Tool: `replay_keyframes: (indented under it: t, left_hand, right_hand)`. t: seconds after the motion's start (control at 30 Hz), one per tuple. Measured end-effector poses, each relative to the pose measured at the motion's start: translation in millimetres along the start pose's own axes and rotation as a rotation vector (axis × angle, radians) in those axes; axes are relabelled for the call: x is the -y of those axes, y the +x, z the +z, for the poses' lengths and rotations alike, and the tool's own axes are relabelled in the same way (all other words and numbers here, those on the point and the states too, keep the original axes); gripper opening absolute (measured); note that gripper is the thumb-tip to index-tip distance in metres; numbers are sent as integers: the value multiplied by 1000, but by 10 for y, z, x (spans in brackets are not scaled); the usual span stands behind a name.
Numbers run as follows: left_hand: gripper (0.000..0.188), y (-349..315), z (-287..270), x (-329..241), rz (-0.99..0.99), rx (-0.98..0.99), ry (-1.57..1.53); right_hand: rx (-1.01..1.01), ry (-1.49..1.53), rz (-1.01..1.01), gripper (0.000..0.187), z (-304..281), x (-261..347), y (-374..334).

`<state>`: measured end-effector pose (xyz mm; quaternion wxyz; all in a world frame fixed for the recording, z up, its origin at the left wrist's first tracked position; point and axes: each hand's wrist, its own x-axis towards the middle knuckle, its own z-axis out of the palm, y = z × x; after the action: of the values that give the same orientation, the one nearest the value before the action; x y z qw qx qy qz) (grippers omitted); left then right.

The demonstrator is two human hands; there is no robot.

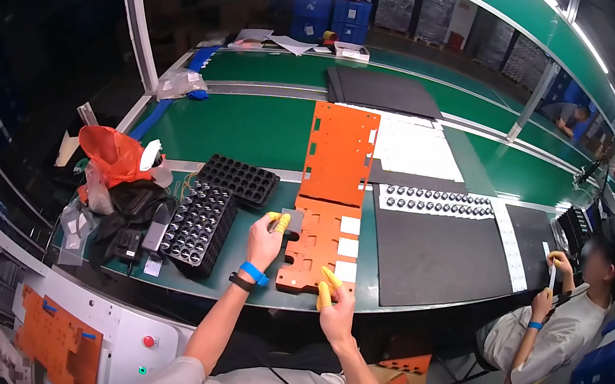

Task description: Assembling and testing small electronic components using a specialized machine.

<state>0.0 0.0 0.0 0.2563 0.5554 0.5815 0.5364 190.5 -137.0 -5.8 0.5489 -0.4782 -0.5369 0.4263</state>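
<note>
A hinged orange fixture (314, 253) lies opened on the green bench in front of me, its perforated lid (339, 153) folded back. Three white square pieces (348, 247) sit along its right side. My left hand (266, 242), wearing yellow finger cots and a blue wristband, is at the fixture's upper left edge. Its thumb and fingers are closed on a small grey square piece (293, 219). Over the fixture's lower right corner is my right hand (336, 313), also in yellow finger cots. Its thumb and forefinger are apart, and nothing shows between them.
Left of the fixture stand a black tray of round shiny parts (197, 227) and another black tray (239, 179). An orange bag (112, 153) lies farther left. Dark sheets (435, 252) and a strip of round parts (438, 202) lie right. A co-worker (571, 306) sits at far right.
</note>
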Motion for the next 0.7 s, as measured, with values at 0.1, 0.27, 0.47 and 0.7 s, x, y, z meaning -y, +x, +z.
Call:
replay_keyframes:
  t: [0.1,0.27,0.47,0.7]
  left_hand:
    - [27,125,109,54,-15,-21,93]
    - [26,217,285,137,-109,36,214]
    - [31,393,349,339,-141,96,250]
    - [33,401,301,226,-178,193,317]
  right_hand:
    - [-18,4,18,36,-22,50,-39]
    - [-47,-5,35,36,-26,117,-127]
    - [-14,-42,34,37,-52,69,-150]
    - [-1,-32,56,37,-18,55,-161]
